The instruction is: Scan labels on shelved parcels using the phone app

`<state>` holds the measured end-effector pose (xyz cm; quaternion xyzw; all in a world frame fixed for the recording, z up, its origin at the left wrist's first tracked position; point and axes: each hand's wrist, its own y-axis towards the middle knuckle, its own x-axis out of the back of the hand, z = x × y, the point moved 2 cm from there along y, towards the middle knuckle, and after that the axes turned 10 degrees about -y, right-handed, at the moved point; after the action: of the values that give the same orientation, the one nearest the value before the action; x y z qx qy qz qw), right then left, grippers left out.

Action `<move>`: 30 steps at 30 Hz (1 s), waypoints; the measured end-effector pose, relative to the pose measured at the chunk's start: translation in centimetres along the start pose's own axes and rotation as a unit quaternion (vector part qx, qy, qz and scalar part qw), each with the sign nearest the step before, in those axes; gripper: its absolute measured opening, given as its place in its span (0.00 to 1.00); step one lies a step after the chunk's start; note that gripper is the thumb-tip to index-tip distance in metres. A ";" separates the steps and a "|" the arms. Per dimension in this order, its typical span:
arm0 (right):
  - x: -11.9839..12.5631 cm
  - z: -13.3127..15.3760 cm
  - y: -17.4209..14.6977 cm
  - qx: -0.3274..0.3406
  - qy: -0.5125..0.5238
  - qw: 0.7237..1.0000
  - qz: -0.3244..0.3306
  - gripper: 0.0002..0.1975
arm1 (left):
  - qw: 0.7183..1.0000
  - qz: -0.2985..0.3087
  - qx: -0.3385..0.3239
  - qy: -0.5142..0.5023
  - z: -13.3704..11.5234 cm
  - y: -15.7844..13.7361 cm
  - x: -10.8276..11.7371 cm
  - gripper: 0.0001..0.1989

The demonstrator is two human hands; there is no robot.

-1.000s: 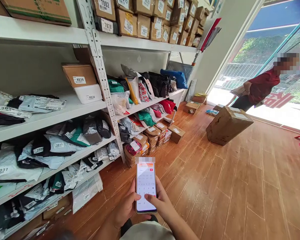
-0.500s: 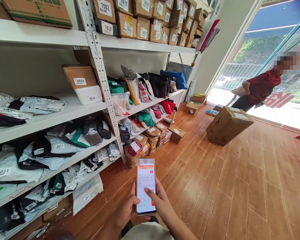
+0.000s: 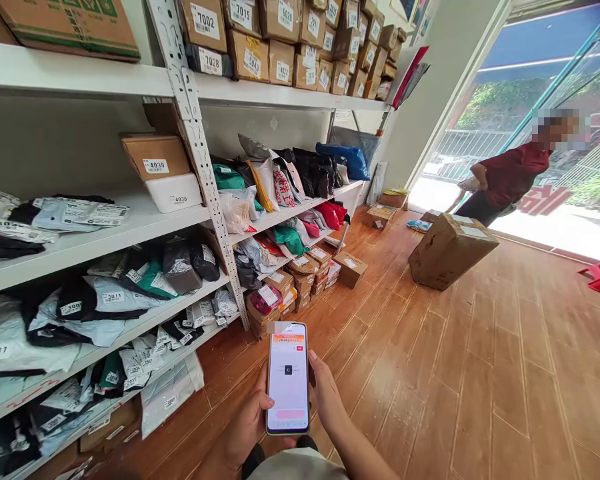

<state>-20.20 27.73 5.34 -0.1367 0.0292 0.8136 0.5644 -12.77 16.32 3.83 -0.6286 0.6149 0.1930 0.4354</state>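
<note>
A smartphone (image 3: pixel 288 390) is held upright in front of me, its lit screen showing a mostly pale page with a small dark square in the middle. My left hand (image 3: pixel 250 419) wraps its left side, with the thumb on the lower left edge. Along the right edge rests my right hand (image 3: pixel 327 397), its thumb raised off the screen beside the frame and its other fingers hidden behind the phone.
White metal shelves (image 3: pixel 193 140) on the left carry labelled bags and boxes. Small cartons (image 3: pixel 300 272) are stacked at their foot. A large tilted carton (image 3: pixel 447 257) is on the wooden floor, near a person in a dark red shirt (image 3: pixel 517 167) by the glass doorway.
My right thumb has lifted from the screen and moved to the phone's right edge. The number keypad has vanished, replaced by a page with a dark square.
</note>
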 end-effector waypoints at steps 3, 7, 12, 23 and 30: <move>0.0 -0.1 -0.2 0.004 -0.007 1.000 -0.006 0.26 | 1.000 0.001 -0.001 0.000 -0.2 0.0 -0.1 0.51; 0.0 0.0 -0.2 0.008 -0.021 1.000 -0.005 0.25 | 1.000 -0.012 0.008 0.000 -0.1 0.0 0.2 0.52; -0.3 0.7 -0.4 0.015 -0.034 0.999 0.003 0.23 | 1.000 -0.005 0.008 -0.003 0.0 -0.1 0.3 0.50; 0.0 -0.4 -0.1 -0.005 -0.020 1.000 0.005 0.26 | 0.998 -0.031 -0.021 0.054 1.3 1.0 1.8 0.48; -0.4 0.6 1.8 -0.010 0.010 1.000 -0.018 0.26 | 1.000 -0.007 0.016 0.022 1.4 0.6 2.2 0.45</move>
<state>-21.85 26.88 5.85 -0.1507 0.0237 0.8022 0.5772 -12.56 16.15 1.15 -0.6303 0.6225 0.1662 0.4331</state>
